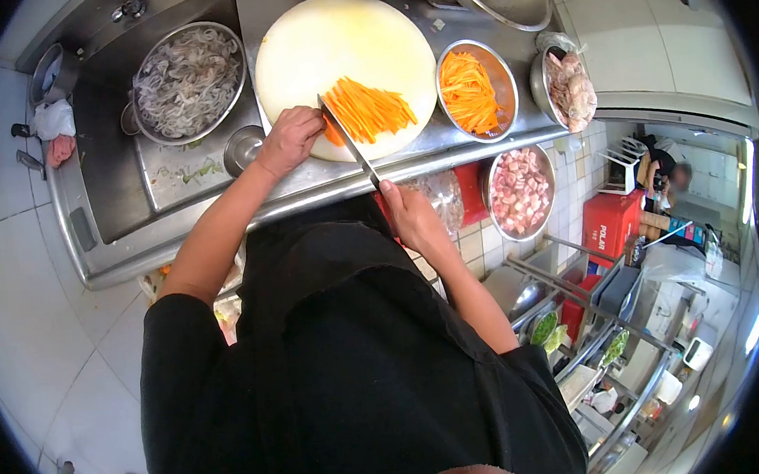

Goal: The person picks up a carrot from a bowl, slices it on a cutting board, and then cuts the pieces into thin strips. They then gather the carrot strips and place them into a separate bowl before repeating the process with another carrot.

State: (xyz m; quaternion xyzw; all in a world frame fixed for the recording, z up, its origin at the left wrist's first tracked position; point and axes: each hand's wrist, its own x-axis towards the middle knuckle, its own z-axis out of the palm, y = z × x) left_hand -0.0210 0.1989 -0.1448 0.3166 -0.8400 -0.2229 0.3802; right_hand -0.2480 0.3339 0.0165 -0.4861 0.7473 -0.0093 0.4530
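Observation:
On the round white cutting board [307, 46] lies a fanned pile of orange strips [372, 109]. A knife [349, 141] crosses the pile's left edge, its handle end at the board's near rim. My right hand [413, 215] is wrapped round the knife's handle. My left hand [293, 138] rests at the board's left edge beside the blade, fingers bent together; whatever is under the fingertips is hidden. A metal bowl of similar orange strips [472, 92] stands just right of the board.
In the sink [115, 179] at left sits a bowl of pale strips [189, 82]. A small metal bowl [244, 150] is near my left wrist. Meat bowls [520, 195] [569, 91] are at right. Another person [664, 172] is in the far right background.

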